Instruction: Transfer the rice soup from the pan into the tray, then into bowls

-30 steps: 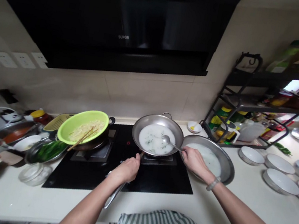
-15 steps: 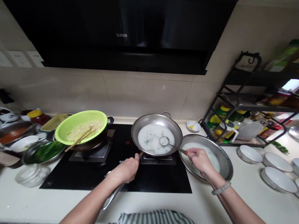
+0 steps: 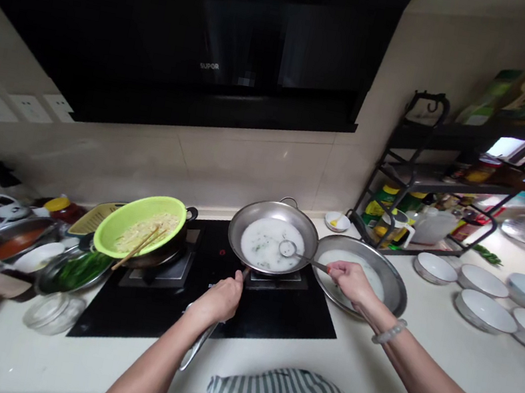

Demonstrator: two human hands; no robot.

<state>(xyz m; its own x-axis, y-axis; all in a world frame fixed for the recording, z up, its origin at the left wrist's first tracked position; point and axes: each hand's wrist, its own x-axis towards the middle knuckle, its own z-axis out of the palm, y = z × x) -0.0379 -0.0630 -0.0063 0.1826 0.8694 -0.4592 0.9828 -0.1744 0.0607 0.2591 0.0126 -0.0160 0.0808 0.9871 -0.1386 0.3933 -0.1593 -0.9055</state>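
Observation:
My left hand (image 3: 223,298) is closed round the long handle of a steel wok (image 3: 307,233) on the right burner. White liquid with green bits (image 3: 266,246) fills the wok's bottom. In my right hand (image 3: 345,280) is a small ladle (image 3: 305,258), gripped by its handle. Its round bowl rests at the surface of the liquid. Under my right hand, on the counter, stands a wide steel basin (image 3: 397,289) that also holds white liquid. My right forearm hides part of the basin.
A green plastic basket (image 3: 107,227) with pale noodle-like food and chopsticks (image 3: 136,247) sits over a pot at left. Several bowls (image 3: 486,310) stand at right beside a black spice rack (image 3: 413,176). Leafy greens (image 3: 77,269) and a glass jar (image 3: 54,312) are at left. A range hood (image 3: 211,25) hangs above.
The whole view has shifted slightly. Both hands keep their grips, and the ladle's bowl stays in nearly the same spot in the wok.

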